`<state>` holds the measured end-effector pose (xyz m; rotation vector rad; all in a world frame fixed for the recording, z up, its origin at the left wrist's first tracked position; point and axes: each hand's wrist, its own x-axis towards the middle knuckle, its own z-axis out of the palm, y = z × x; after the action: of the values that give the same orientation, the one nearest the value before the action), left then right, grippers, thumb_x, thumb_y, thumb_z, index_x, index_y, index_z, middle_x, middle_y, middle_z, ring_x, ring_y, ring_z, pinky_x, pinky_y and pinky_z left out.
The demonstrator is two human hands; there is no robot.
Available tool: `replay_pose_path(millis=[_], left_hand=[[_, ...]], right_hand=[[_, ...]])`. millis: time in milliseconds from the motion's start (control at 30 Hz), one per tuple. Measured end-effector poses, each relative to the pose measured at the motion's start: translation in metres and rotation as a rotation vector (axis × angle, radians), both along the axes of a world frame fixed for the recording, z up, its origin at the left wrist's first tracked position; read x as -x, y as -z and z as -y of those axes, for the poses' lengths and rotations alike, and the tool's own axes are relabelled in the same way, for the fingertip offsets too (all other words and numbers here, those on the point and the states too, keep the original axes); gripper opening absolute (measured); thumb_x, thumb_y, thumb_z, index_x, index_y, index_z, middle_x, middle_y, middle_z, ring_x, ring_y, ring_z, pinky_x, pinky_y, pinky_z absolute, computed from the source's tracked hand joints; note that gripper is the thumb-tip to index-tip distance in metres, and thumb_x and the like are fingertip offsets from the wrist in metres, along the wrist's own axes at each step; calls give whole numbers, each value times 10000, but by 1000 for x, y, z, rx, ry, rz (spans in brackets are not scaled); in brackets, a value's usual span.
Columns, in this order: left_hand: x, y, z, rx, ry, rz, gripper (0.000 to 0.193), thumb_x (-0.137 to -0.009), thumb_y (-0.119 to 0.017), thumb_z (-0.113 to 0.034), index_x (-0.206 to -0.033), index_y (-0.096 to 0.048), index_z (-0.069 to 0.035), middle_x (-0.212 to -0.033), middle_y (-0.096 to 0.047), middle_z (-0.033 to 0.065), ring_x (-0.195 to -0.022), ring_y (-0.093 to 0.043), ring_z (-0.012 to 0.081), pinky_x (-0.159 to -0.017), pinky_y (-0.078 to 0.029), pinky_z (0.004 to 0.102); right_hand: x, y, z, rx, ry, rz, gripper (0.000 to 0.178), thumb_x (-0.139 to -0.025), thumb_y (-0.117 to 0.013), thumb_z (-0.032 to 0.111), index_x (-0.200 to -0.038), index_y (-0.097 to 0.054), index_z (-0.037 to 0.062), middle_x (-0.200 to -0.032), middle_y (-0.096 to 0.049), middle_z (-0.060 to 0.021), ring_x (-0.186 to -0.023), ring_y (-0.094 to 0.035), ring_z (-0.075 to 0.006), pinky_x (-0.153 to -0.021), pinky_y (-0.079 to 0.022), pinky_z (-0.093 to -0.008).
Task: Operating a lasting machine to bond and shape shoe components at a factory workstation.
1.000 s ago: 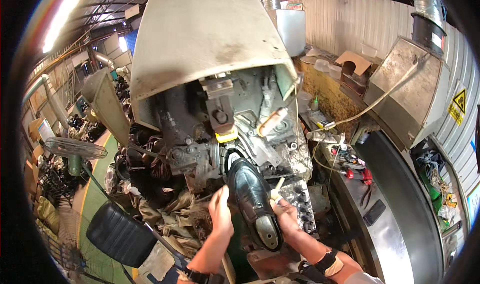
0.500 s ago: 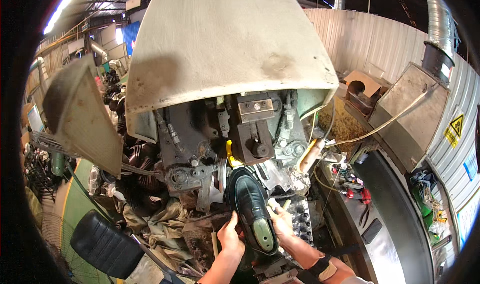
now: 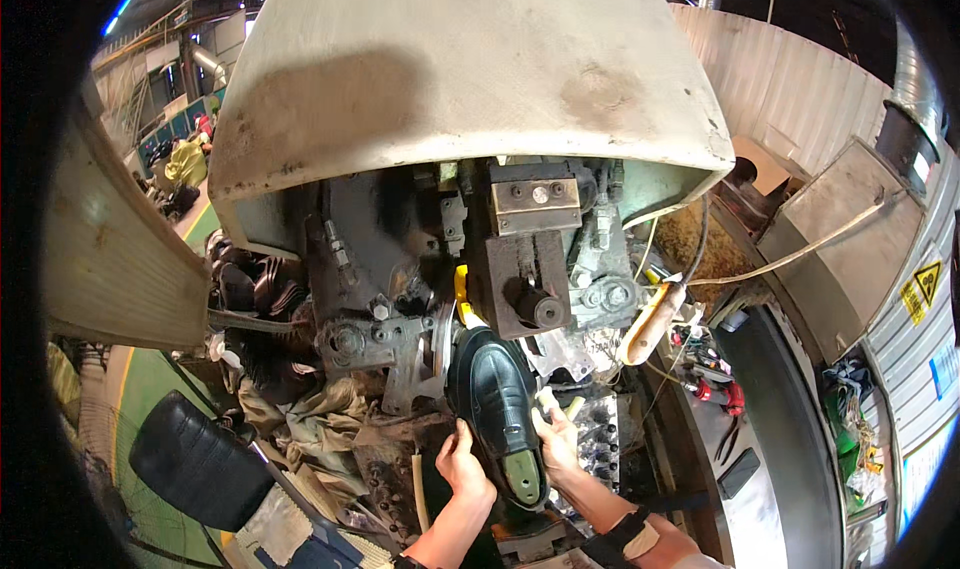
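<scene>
Left hand (image 3: 468,469) and right hand (image 3: 562,447) gripped the black shoe (image 3: 491,389) between them; yellow part (image 3: 462,287) noted ahead.

A corrugated wall (image 3: 790,94) rises right, green floor (image 3: 152,371) (yellow-lined) lies left.

The two hands, the left (image 3: 466,474) and the right (image 3: 560,447), are ungloved, and the forearms are bare where they show. Around the right forearm, toward five o'clock, runs a wide black band (image 3: 606,548) with a beige patch (image 3: 642,541) on its outer side. Beyond it, close to the lower rim, a little pale cloth (image 3: 700,562) shows, perhaps a sleeve edge. At half past six, a dark band (image 3: 407,561) crosses the left wrist, mostly cut off.
</scene>
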<state>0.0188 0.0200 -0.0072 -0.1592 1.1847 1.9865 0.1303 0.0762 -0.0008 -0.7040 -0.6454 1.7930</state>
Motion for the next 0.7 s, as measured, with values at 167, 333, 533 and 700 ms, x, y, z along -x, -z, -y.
replay_pose_path(millis=[167,333,533,700], left_hand=[[-2,-1,-4,-27,-26,3,246,-975,-697,-221,-829,-662,-26,-866,-667,19,-768,-584,131,-735,-480,296],[-2,6,-7,-76,-50,33,250,-990,-678,-217,-812,-651,-43,-846,-663,3,-756,-589,118,-708,-486,291],[-2,19,-10,-122,-41,14,229,-999,-666,-203,-822,-663,-58,-844,-660,-18,-750,-581,98,-701,-480,271],[-3,31,-14,-132,-68,4,229,-1001,-664,-205,-830,-671,-54,-865,-677,-9,-763,-593,100,-715,-486,265]], right_hand=[[0,4,-2,-15,-10,3,440,-993,-628,61,-1407,-485,21,-1166,-657,-40,-963,-654,-115,-836,-551,-274],[1,6,-1,-17,-13,-18,466,-988,-632,62,-1416,-458,0,-1184,-653,-75,-973,-658,-129,-849,-552,-277],[0,27,-10,-54,-20,-25,597,-998,-619,49,-1520,-332,7,-1296,-644,-108,-1019,-671,-152,-886,-555,-301],[2,25,-9,-35,8,-15,492,-983,-634,57,-1432,-438,5,-1144,-682,-88,-904,-685,-127,-776,-578,-274]])
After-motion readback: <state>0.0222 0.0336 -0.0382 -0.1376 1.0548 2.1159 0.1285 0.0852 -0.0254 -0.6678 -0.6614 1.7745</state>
